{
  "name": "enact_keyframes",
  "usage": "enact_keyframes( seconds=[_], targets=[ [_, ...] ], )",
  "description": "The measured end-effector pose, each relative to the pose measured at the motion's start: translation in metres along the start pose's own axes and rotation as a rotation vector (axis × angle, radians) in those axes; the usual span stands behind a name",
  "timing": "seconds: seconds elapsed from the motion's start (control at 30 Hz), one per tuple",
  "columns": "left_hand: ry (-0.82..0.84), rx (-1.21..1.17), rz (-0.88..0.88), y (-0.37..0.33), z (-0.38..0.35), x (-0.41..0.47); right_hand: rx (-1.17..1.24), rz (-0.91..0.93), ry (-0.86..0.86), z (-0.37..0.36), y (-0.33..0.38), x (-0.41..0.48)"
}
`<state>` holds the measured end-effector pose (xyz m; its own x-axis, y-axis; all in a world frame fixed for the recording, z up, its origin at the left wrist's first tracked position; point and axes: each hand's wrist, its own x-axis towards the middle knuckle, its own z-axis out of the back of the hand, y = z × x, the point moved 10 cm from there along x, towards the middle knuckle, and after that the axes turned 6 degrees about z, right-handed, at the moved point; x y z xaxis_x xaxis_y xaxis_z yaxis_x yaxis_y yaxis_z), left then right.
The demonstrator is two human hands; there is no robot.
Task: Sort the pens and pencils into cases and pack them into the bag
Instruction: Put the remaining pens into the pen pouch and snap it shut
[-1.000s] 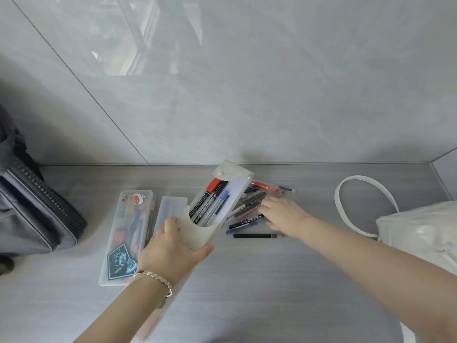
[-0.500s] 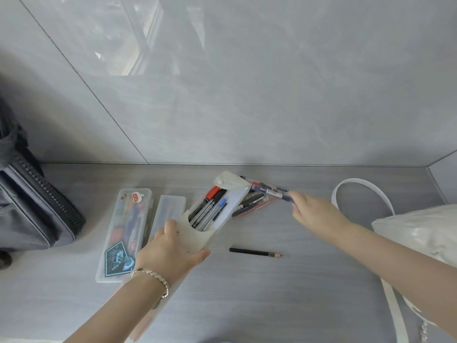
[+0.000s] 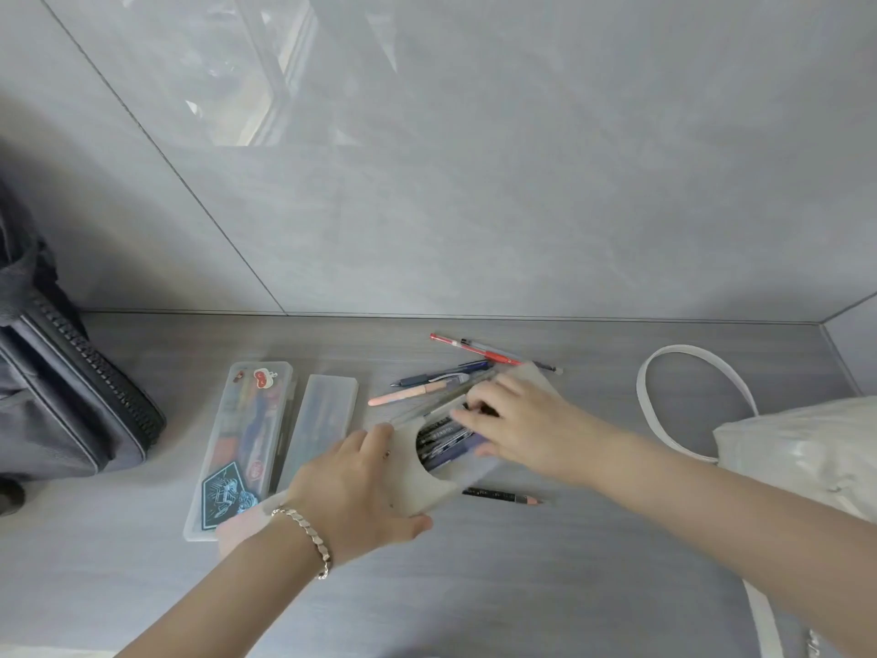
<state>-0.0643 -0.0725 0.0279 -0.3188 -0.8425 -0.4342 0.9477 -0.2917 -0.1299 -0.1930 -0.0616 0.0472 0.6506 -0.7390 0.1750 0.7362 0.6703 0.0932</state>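
My left hand (image 3: 360,486) grips a frosted open pencil case (image 3: 417,482), now tilted low toward the right. My right hand (image 3: 512,420) reaches into its opening, fingers pinched on pens (image 3: 441,439) lying inside. Behind the case, loose pens lie on the grey surface: a red pen (image 3: 474,349), a blue pen (image 3: 441,375) and a pink pen (image 3: 408,394). In front of the case lies a black pencil (image 3: 503,496). At the left lie a clear stickered case (image 3: 242,444) holding pens and a frosted case (image 3: 318,429), side by side.
A dark grey backpack (image 3: 61,401) with a heavy zipper stands at the left edge. A white bag (image 3: 807,453) with a looped strap (image 3: 688,368) sits at the right. A tiled wall rises right behind the surface.
My right hand carried pens from the pile into the held case. The case has tipped from upright toward the right, uncovering the red, blue and pink pens behind it.
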Motion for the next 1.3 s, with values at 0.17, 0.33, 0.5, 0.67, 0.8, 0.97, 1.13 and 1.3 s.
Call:
enact_keyframes(
  seconds=[0.17, 0.33, 0.5, 0.67, 0.8, 0.97, 1.13, 1.3],
  targets=[
    [0.012, -0.020, -0.001, 0.001, -0.006, 0.002, 0.351, -0.164, -0.151, 0.002, 0.012, 0.011],
    [-0.017, -0.092, 0.186, 0.026, -0.007, 0.012, 0.433, -0.726, -0.598, 0.012, -0.068, -0.039],
    [-0.069, -0.189, 0.305, 0.048, -0.003, 0.015, 0.361, -0.841, -0.001, -0.065, -0.097, -0.062],
    [-0.090, -0.266, 0.368, 0.064, -0.002, 0.013, 0.233, -0.535, 0.288, -0.091, -0.072, -0.040],
    [-0.082, -0.291, 0.397, 0.072, -0.003, 0.009, 0.140, -0.424, 0.353, -0.095, -0.069, -0.031],
    [-0.073, -0.283, 0.404, 0.073, -0.004, 0.004, 0.022, -0.323, 0.471, -0.104, -0.061, -0.029],
    [-0.060, -0.250, 0.392, 0.068, -0.006, 0.004, -0.026, -0.424, 0.660, -0.117, -0.062, -0.048],
    [-0.045, -0.237, 0.400, 0.068, -0.007, 0.002, 0.059, -0.625, 0.488, -0.077, -0.084, -0.065]
  ],
)
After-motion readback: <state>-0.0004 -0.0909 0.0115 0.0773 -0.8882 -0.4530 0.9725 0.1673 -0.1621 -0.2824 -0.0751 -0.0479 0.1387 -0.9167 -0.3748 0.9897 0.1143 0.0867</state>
